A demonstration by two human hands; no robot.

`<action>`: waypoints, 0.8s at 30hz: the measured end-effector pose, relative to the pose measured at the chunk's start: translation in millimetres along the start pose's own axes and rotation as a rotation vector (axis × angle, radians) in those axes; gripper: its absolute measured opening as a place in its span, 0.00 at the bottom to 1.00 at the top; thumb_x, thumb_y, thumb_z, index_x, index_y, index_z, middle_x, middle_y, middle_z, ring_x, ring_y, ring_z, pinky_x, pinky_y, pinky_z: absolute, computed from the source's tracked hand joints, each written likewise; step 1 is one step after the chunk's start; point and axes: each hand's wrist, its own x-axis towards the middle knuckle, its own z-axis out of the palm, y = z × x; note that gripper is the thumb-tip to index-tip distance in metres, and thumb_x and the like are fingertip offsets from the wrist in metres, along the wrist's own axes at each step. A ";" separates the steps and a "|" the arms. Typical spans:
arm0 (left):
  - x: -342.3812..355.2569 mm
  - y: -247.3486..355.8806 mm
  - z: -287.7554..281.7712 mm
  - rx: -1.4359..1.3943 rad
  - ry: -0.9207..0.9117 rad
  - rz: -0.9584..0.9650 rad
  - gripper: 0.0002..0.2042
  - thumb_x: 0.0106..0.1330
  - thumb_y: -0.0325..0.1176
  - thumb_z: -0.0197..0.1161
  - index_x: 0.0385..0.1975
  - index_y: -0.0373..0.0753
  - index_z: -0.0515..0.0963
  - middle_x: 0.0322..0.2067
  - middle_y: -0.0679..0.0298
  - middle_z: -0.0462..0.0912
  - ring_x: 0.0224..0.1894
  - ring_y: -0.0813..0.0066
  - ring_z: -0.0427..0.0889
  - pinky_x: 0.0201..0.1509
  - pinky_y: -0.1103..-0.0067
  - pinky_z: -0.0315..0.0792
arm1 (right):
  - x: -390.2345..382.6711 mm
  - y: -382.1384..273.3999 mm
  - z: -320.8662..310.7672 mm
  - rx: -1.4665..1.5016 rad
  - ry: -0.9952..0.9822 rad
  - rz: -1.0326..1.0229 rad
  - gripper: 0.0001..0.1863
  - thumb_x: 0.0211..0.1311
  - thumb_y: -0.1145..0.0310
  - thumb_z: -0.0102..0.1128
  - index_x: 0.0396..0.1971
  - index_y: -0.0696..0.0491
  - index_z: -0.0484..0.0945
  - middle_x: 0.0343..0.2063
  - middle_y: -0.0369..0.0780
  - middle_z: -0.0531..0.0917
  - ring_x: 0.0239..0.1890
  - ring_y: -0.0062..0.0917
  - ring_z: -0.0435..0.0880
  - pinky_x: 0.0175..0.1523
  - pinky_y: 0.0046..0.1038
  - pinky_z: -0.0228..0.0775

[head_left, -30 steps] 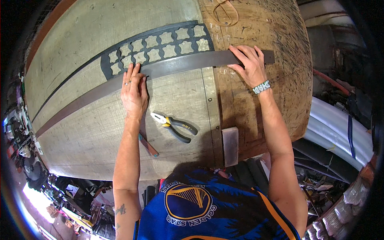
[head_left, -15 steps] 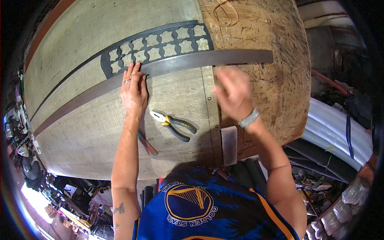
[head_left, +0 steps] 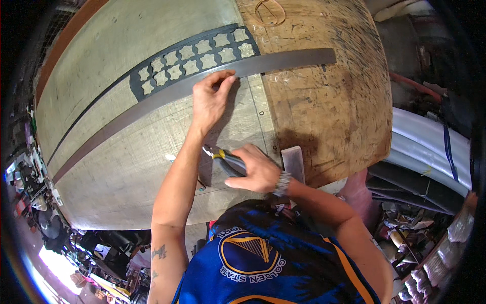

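Note:
My left hand [head_left: 210, 104] rests at the near edge of a long grey metal straightedge [head_left: 152, 96], thumb and forefinger pinched together. Whatever lies between those fingertips is too small to make out. Along the far side of the straightedge lies a black strip with rows of star-like cut-outs [head_left: 206, 54]. My right hand [head_left: 258, 169] closes round the black-and-yellow handles of a pair of pliers [head_left: 223, 156], whose jaws point toward my left forearm. Beneath that forearm, the reddish end of a slim tool [head_left: 201, 186] shows; the forearm covers the rest.
A pale metal sheet [head_left: 116, 157] covers the table's left part, meeting scratched wooden board [head_left: 329, 111] on the right. A grey rectangular block [head_left: 292, 163] lies near the front edge. An orange-tan loop [head_left: 271, 23] sits at the back. Silvery rolls [head_left: 420, 142] stand beyond the right edge.
My right hand has come down and left from near the straightedge and taken hold of the pliers. My left hand has slid right along the straightedge, fingers now pinched.

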 end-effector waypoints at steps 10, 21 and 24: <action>12.3 -4.2 36.7 0.125 -0.039 0.182 0.09 0.68 0.31 0.65 0.44 0.40 0.87 0.31 0.61 0.86 0.36 0.74 0.77 0.45 0.79 0.73 | -80.2 37.6 -78.1 0.668 -0.042 0.375 0.39 0.51 0.59 0.77 0.59 0.63 0.72 0.52 0.41 0.78 0.56 0.25 0.75 0.62 0.27 0.65; 12.8 -10.6 40.5 0.288 -0.019 0.329 0.08 0.65 0.29 0.67 0.42 0.40 0.88 0.34 0.61 0.89 0.37 0.70 0.77 0.46 0.76 0.72 | -64.6 52.1 -103.7 0.907 0.112 0.321 0.33 0.59 0.59 0.65 0.61 0.62 0.69 0.36 0.37 0.78 0.38 0.20 0.78 0.38 0.25 0.76; 16.3 -11.7 39.8 0.298 -0.034 0.361 0.07 0.65 0.29 0.67 0.41 0.40 0.88 0.36 0.61 0.89 0.36 0.69 0.78 0.47 0.75 0.72 | -63.1 55.4 -105.0 0.988 0.115 0.346 0.33 0.60 0.58 0.65 0.60 0.62 0.69 0.36 0.38 0.78 0.37 0.21 0.78 0.35 0.24 0.74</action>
